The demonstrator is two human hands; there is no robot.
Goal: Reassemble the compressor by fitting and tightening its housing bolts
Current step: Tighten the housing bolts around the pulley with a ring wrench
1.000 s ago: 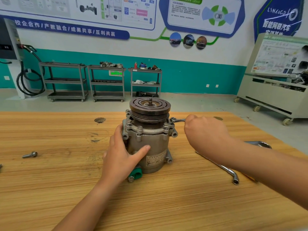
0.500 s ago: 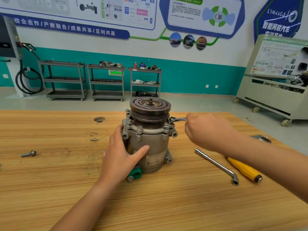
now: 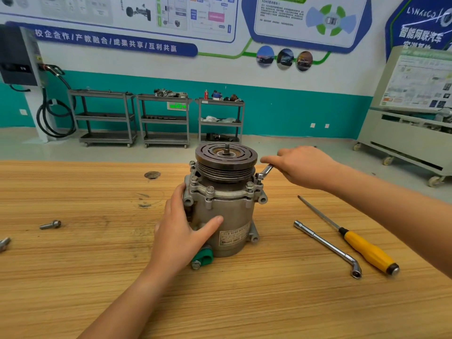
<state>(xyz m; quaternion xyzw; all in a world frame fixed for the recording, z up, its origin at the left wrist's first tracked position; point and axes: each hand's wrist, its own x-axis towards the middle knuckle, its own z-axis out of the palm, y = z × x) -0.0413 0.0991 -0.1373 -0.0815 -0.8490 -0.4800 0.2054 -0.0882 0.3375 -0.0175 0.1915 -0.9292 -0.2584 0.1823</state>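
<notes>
While the wooden table [image 3: 73,277] carries it upright at mid-width, nearer the far edge, the compressor [image 3: 230,216] is braced by the left hand [image 3: 181,236] — thumb across the housing front, fingers wrapped round its left side. The right hand [image 3: 300,165] clasps a small wrench [image 3: 265,172], its head on the bolt [image 3: 258,177] at the flange's right. The handle slants toward the far right corner — so the bolt lies down-left of the grip, and the next swing looks like the right hand's.

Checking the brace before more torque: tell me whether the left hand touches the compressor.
Touching. Head view shows the left hand on the compressor, palm against its side, thumb pressed across the front.
</notes>
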